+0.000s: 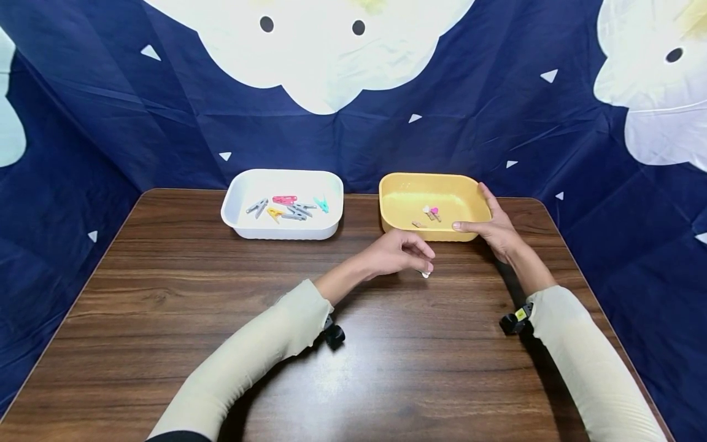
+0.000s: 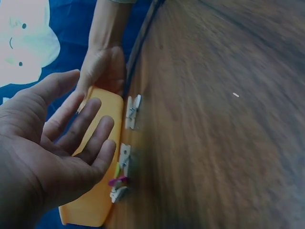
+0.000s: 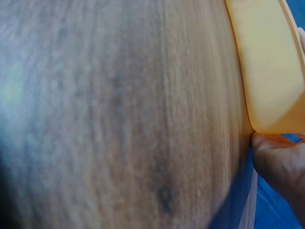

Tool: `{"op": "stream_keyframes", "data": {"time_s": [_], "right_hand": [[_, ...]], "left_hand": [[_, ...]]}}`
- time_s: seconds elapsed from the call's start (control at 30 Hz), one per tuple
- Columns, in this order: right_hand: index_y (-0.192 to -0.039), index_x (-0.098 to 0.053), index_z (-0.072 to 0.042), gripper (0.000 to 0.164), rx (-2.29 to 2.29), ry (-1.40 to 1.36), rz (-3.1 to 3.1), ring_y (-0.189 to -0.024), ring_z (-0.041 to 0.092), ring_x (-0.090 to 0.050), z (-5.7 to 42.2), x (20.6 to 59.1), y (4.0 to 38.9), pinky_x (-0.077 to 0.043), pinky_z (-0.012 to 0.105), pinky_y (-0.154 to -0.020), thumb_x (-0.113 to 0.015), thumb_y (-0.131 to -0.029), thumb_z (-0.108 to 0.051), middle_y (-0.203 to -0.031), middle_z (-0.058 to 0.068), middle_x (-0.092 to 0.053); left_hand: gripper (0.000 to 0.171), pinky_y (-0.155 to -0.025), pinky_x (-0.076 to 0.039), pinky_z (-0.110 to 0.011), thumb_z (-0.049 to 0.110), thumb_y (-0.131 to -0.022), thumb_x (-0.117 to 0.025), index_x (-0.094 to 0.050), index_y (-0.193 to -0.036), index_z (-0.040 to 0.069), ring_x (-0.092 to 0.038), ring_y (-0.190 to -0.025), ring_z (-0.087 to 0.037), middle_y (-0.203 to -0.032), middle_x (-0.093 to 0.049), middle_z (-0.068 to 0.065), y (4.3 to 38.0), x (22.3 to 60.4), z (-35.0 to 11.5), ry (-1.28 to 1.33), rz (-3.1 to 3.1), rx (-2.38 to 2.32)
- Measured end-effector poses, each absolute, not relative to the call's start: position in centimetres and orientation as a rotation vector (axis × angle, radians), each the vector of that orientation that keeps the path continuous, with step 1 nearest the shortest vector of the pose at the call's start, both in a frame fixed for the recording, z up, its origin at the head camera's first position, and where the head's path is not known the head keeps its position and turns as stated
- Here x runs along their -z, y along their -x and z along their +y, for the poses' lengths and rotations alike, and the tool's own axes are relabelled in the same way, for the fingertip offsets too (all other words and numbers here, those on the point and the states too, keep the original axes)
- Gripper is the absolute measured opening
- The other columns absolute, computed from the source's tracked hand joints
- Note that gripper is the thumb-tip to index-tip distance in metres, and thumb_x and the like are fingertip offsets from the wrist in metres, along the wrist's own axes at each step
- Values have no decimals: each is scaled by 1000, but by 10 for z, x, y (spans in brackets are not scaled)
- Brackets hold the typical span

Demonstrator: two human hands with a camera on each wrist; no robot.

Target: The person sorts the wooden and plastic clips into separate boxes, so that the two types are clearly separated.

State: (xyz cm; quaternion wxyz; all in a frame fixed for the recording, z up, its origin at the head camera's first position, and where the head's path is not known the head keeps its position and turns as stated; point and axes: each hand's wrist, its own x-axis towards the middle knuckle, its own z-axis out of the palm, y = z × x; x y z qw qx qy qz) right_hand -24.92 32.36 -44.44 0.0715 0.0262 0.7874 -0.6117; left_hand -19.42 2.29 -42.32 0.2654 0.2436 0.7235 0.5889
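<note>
Brown table (image 1: 359,393) spread before yellow tray (image 1: 436,236). Left hand (image 1: 393,252) held above tabletop just in front of yellow tray, fingers loosely bent, nothing grasped. Beneath it, small wooden clips (image 2: 131,112) laid on table near yellow tray's front wall, one pink heart seen. Yellow tray gripped at right end by right hand (image 1: 497,233), thumb set at front rim. More heart-topped clips (image 1: 434,214) contained inside yellow tray. White tray (image 1: 276,234), left of yellow tray, filled with coloured plastic clips (image 1: 284,200). Blue cloth (image 1: 306,138) hung behind yellow tray.
</note>
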Motion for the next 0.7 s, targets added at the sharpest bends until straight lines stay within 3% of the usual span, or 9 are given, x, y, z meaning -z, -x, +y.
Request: {"op": "stream_keyframes", "data": {"time_s": [0.7], "right_hand": [[-183,1,-36,131,1844,-79,2362,-176,26,-19,324,445,250,-24,37,-143,-88,-93,0,-193,1,1]], "left_hand": [[35,-99,-63,-22,-2,-96,-85,-77,-129,-8,-76,-103,-9,-129,-80,-26,190,438,24,-766,2018,-1551]]}}
